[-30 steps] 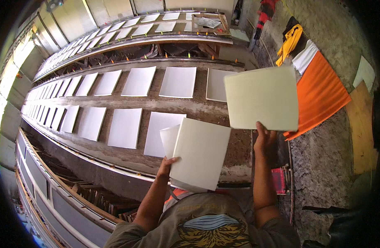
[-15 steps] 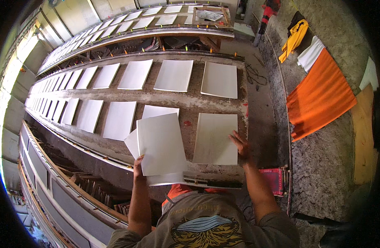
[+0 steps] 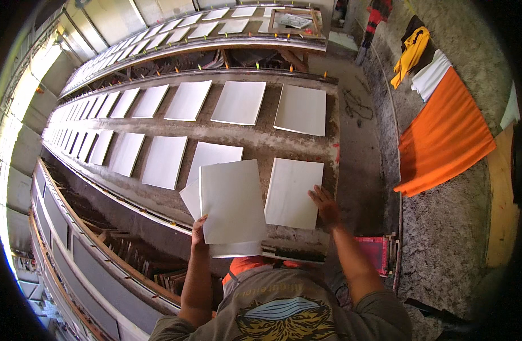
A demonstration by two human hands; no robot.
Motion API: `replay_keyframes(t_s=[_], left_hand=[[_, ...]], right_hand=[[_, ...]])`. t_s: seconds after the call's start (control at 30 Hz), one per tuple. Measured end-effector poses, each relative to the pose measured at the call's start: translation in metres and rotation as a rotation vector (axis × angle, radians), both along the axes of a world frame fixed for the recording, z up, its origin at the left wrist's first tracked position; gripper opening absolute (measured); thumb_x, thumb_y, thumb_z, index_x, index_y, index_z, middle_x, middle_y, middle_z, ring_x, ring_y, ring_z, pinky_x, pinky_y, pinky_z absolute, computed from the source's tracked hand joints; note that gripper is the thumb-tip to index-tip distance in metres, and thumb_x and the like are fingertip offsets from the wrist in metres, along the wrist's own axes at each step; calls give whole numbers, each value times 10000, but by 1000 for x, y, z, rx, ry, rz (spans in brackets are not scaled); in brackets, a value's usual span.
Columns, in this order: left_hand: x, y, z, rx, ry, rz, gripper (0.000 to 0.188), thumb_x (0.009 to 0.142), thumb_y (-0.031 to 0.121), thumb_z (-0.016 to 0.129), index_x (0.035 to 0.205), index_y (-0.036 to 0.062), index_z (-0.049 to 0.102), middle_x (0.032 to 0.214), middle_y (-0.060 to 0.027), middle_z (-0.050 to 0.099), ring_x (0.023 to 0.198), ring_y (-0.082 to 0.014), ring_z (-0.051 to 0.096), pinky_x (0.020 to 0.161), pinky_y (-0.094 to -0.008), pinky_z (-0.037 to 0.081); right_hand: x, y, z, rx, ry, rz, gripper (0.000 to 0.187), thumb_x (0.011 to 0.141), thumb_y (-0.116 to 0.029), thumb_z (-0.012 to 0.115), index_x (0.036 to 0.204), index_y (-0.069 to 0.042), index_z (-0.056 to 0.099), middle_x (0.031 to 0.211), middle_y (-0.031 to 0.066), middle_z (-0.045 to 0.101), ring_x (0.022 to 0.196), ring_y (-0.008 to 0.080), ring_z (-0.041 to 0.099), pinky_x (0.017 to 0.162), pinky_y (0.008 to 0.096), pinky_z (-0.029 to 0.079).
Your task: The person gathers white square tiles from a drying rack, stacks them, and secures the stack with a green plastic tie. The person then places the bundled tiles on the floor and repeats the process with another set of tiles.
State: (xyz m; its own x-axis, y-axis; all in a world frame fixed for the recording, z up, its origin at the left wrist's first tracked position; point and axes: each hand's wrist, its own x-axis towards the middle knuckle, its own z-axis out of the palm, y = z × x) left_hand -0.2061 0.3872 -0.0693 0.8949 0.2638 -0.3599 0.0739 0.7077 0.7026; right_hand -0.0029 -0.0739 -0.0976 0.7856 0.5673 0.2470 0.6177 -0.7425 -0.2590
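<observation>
My left hand is closed on the left edge of a few white sheets, held up in front of me above the table's near edge. They overlap unevenly, with one corner jutting out left and another edge showing below. My right hand has its fingers apart and rests on the right edge of a single white sheet on the long table. That sheet lies slightly turned. Behind the held sheets, another white sheet on the table is partly covered.
Two rows of white sheets run down the table to the left. A second long table beyond bears more sheets and a wooden frame. A rack stands at left; an orange cloth hangs on the right wall.
The sheet under my right hand has turned slightly, its near right corner shifting left along with the hand. The sheets in my left hand have moved a little to the right.
</observation>
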Motion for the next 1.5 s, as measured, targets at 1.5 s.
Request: replay_keyframes(t_s=[1.5], left_hand=[[-26, -290, 45, 79, 127, 421, 564, 1015, 405, 585, 1372, -24, 504, 1286, -119, 596, 1126, -206, 595, 966, -405, 490]], right_hand=[[-5, -5, 111, 742, 1426, 122, 517, 816, -208, 801, 1254, -20, 602, 1153, 111, 677, 1039, 237, 628, 942, 422, 472]])
